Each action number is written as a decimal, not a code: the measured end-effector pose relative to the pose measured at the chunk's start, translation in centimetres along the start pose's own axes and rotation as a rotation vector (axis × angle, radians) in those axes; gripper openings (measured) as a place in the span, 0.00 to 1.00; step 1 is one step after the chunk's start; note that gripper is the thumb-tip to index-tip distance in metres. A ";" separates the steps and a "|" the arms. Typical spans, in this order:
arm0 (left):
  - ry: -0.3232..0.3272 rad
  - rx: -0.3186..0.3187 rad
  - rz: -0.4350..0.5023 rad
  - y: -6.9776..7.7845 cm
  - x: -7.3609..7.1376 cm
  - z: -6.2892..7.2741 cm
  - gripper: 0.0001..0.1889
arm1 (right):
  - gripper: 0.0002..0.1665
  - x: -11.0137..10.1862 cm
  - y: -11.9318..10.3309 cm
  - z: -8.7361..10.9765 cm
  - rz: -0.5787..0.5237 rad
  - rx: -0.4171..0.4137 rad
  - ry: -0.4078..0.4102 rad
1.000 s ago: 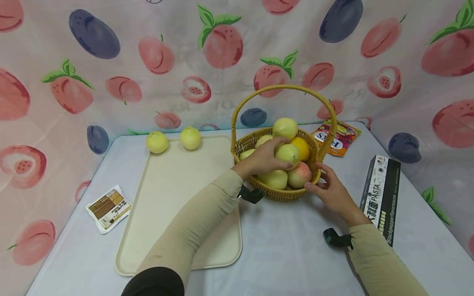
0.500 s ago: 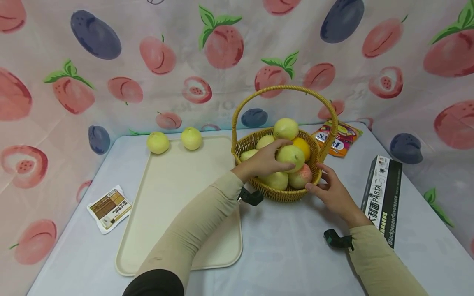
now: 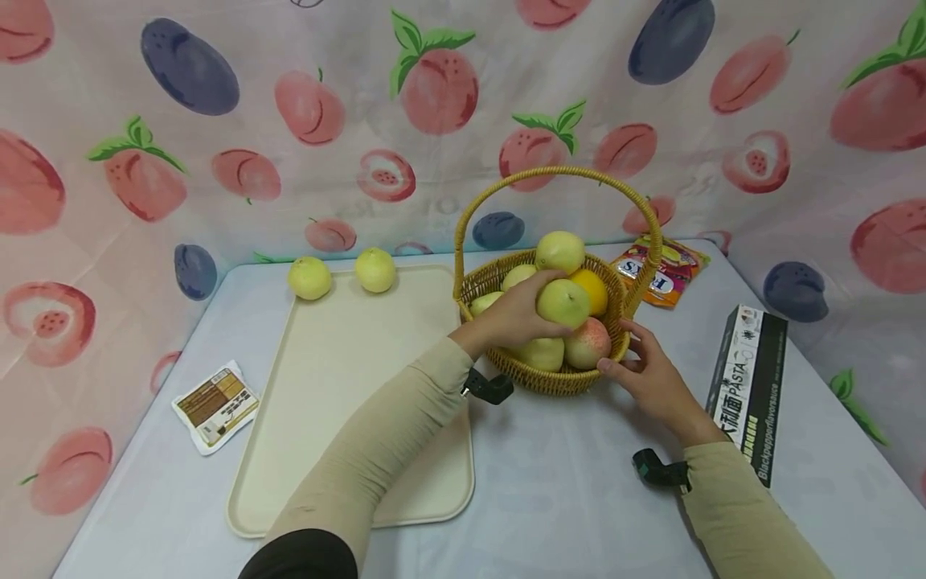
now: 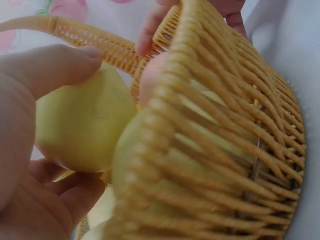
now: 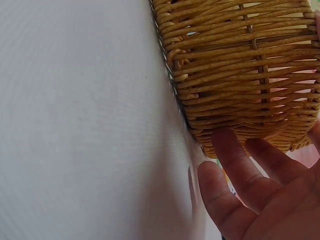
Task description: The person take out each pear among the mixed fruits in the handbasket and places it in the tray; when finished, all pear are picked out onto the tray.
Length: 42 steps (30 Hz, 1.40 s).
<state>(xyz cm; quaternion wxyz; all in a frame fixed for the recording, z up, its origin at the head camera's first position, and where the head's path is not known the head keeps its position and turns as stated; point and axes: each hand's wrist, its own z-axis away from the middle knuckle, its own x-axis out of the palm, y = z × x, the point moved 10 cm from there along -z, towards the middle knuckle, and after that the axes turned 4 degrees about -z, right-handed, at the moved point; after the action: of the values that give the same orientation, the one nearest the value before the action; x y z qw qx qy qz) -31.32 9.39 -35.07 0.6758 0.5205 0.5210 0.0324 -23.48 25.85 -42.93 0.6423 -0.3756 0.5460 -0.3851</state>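
With our left hand (image 3: 522, 314) we are pinching one pale yellow-green fruit (image 3: 564, 304), the thumb lying over it and other fingers curling underneath, as the left wrist view is showing. This fruit is sitting within the rim of the wicker basket (image 3: 550, 384), above the peach (image 3: 587, 344), just beside the orange (image 3: 591, 291) and in front of a second pale fruit (image 3: 560, 251). With our right hand (image 3: 657, 384) we are holding the basket at its rim, near one foot of the handle (image 3: 557, 170); in the right wrist view, three of its fingers are lying slightly apart by the outer wall. We are not able to tell whether the held fruit is resting its weight on the ones below. To do this well, we should be moving it slowly, because its neighbours are probably rolling easily, and we should be loosening the fingers only where it is sitting firmly. With the right hand, we should be pressing just enough to steady the basket without tilting it on the desk (image 3: 550, 482), while we are guiding the left wrist clear of rim and handle.
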 end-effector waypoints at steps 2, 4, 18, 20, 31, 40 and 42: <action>0.008 -0.002 0.011 0.0 -0.5 0.4 0.44 | 0.54 0.0 -0.1 0.0 0.002 -0.001 0.001; 0.012 -0.010 0.018 0.0 -1.0 0.9 0.45 | 0.55 0.1 -0.1 0.0 0.000 0.003 -0.002; -0.014 -0.044 -0.003 -0.9 -4.7 5.0 0.45 | 0.54 0.1 -0.1 0.0 -0.003 0.002 0.001; -0.006 -0.050 -0.006 -1.3 -5.2 5.8 0.45 | 0.54 0.0 -0.1 0.0 -0.004 0.002 0.002; 0.045 -0.104 0.002 -4.1 -8.3 9.9 0.45 | 0.55 0.0 -0.2 0.1 -0.002 0.007 0.000; 0.088 -0.184 -0.029 -7.2 -11.0 13.4 0.45 | 0.55 0.1 -0.2 0.1 0.004 0.012 -0.002; 0.097 -0.220 -0.049 -8.1 -11.6 14.2 0.45 | 0.55 0.1 -0.2 0.1 0.002 0.011 -0.002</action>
<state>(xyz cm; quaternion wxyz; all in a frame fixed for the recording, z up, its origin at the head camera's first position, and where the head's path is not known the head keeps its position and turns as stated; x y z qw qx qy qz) -30.14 -10.59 -34.50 0.7033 0.4282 0.5589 0.0982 -23.41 25.67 -42.74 0.6454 -0.3718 0.5434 -0.3872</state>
